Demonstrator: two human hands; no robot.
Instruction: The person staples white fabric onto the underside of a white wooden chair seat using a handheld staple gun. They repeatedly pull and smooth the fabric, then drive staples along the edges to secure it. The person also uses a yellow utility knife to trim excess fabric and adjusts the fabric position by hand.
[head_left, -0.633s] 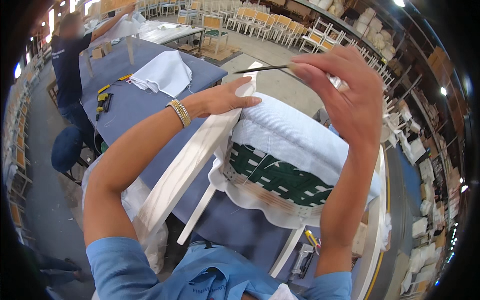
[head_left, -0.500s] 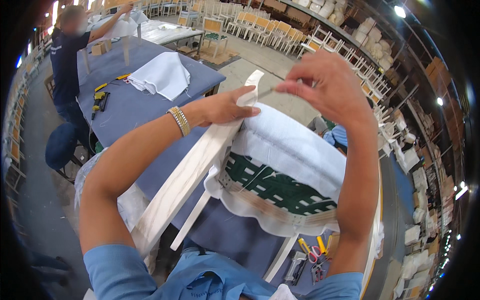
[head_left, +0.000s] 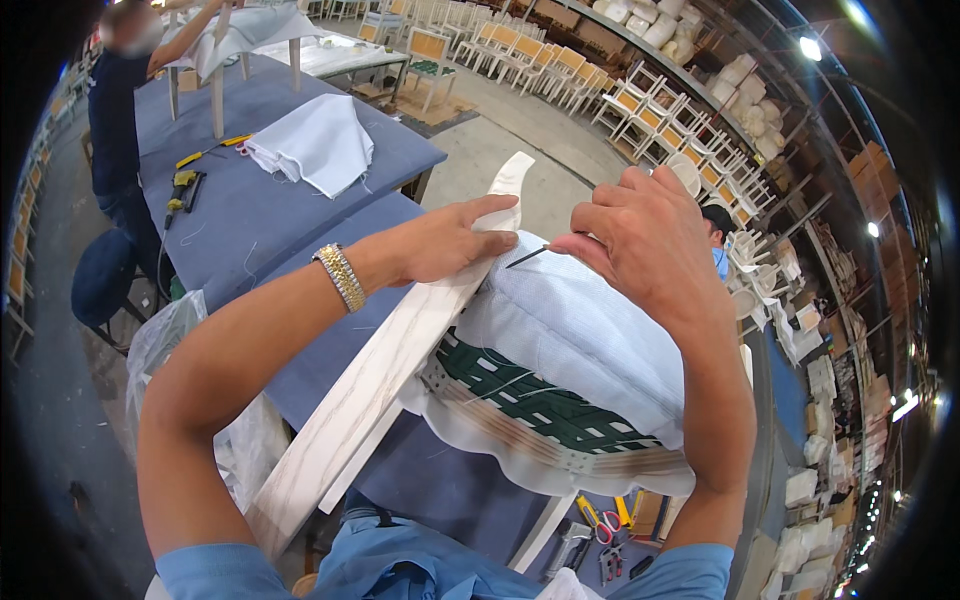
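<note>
A pale wooden chair frame [head_left: 370,400] stands tilted before me on the blue table. Light blue-white fabric [head_left: 600,310] covers its padded part, with green webbing [head_left: 540,400] showing below. My left hand [head_left: 450,242] is closed around the upper end of the wooden post, its thumb by the fabric's corner. In the closed fingers of my right hand [head_left: 640,245] is a thin dark pointed tool [head_left: 526,257]. Its handle is hidden in the fist. The tip points left at the fabric beside the post; whether it touches, I cannot tell.
Scissors [head_left: 606,527], a metal staple gun [head_left: 567,550] and pliers [head_left: 612,565] lie beneath the chair. Across the blue table [head_left: 310,245] are folded white fabric [head_left: 315,145] and a yellow-black air tool [head_left: 180,195]. A co-worker [head_left: 120,130] stands far left; another person [head_left: 717,225] is behind my right hand.
My right hand has come down and slightly left, bringing the thin tool's tip near the fabric by the post. My left hand still grips the post. The view has shifted slightly.
</note>
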